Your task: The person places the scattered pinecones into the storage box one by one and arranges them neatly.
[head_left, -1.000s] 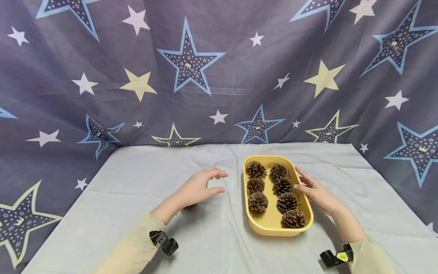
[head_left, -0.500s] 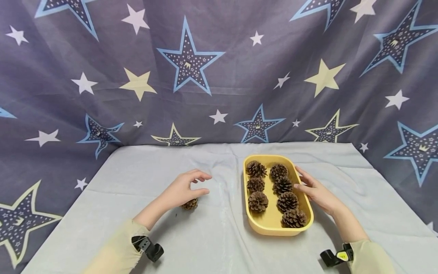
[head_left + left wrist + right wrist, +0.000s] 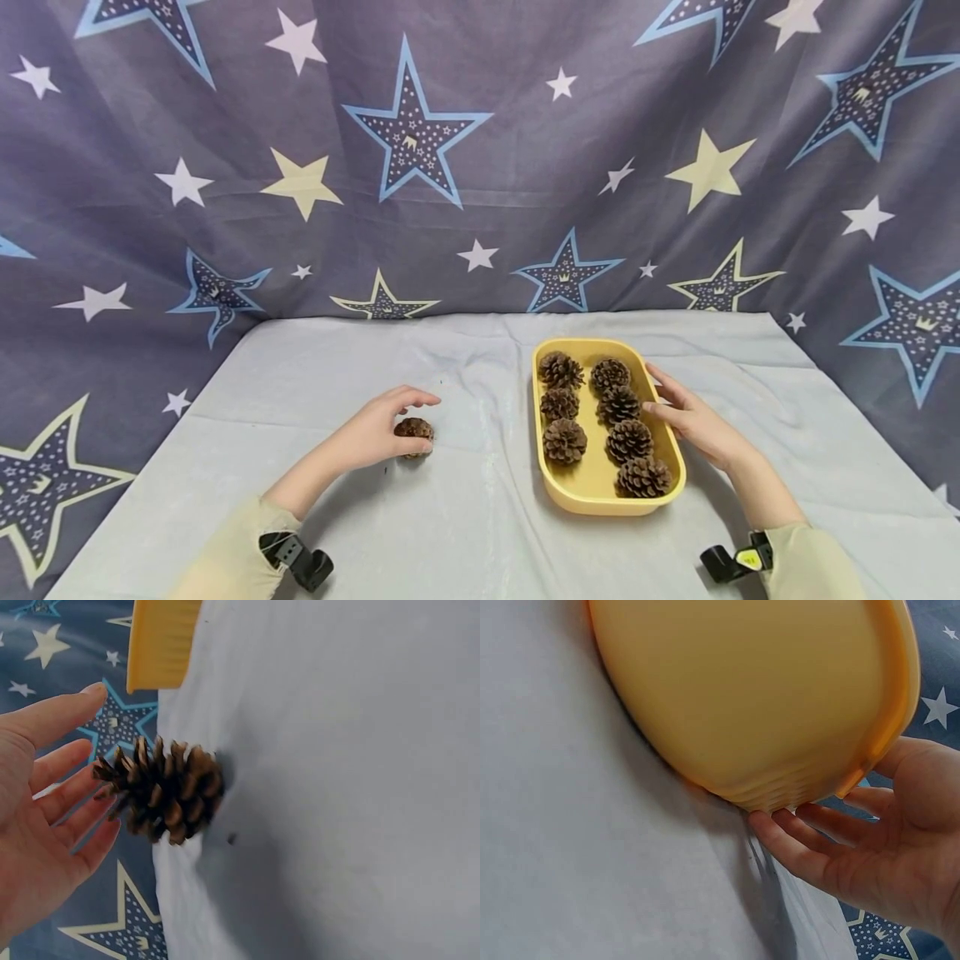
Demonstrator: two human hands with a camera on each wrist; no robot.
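A single brown pine cone (image 3: 415, 430) rests on the pale cloth left of the yellow plastic bin (image 3: 592, 495). My left hand (image 3: 375, 429) is around its left side, thumb and fingers spread apart. In the left wrist view, that pine cone (image 3: 169, 795) lies in front of the left hand's (image 3: 45, 802) extended fingers, with no grip around it. My right hand (image 3: 701, 425) holds the bin's right side. The right wrist view has its fingers (image 3: 802, 851) against the bin's (image 3: 750, 690) outer wall; the thumb goes over the rim, its tip hidden.
Several pine cones (image 3: 566, 442) lie in two columns inside the bin. Pale cloth (image 3: 480, 533) covers the table. Behind it hangs a dark curtain (image 3: 510, 183) with stars. Small dark bits lie on the cloth near the loose pine cone.
My left hand has moved left and toward me, uncovering the loose pine cone and coming round its side. The right hand and bin stay in place.
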